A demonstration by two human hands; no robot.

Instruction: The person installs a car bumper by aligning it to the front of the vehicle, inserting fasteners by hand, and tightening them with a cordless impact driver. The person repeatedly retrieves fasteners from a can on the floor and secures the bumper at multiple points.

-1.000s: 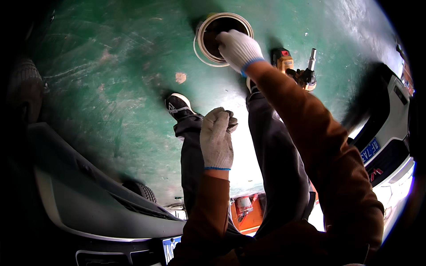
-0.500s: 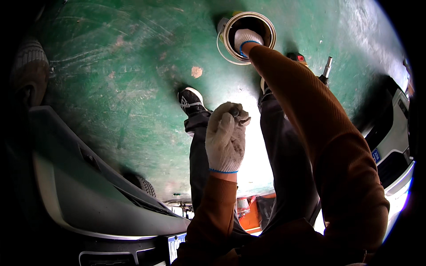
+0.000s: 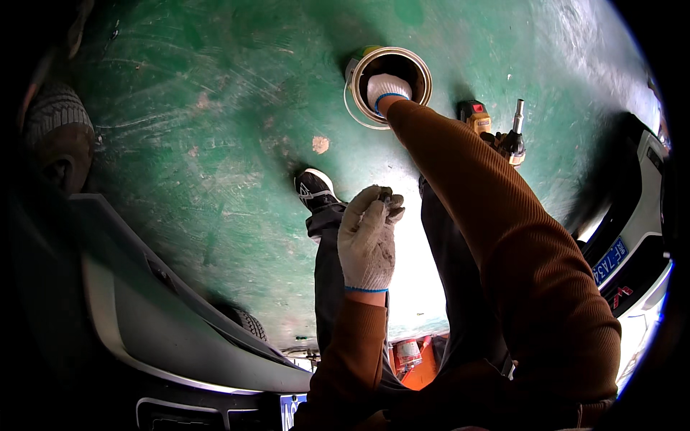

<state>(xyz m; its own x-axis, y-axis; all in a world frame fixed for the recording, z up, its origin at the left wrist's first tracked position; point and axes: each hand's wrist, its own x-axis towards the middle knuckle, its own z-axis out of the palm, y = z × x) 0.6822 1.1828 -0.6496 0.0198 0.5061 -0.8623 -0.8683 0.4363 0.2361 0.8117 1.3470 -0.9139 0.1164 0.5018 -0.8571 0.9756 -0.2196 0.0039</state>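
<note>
My left hand (image 3: 368, 248), in a soiled white knit glove with a blue cuff edge, is raised above the floor between my legs. Its thumb and fingers are closed on a small black part (image 3: 386, 195), too small to identify. My right arm stretches forward, and my right hand (image 3: 389, 87), also gloved, reaches down inside an open round metal can (image 3: 426, 75). The fingers are hidden in the can's dark interior, so what they touch does not show. A wire handle hangs at the can's left side.
Right of the can lies a yellow-and-black cordless impact wrench (image 3: 512, 144) with a long socket. A car's front bumper (image 3: 172, 316) is at lower left, another car (image 3: 636, 208) at right. A tyre (image 3: 61, 118) stands far left. An orange tray (image 3: 424, 370) holds a red-and-white can (image 3: 408, 354).
The whole view has shifted, so the can and floor appear lower, and more of the impact wrench shows. My right hand remains inside the can; my left still pinches the small black part.
</note>
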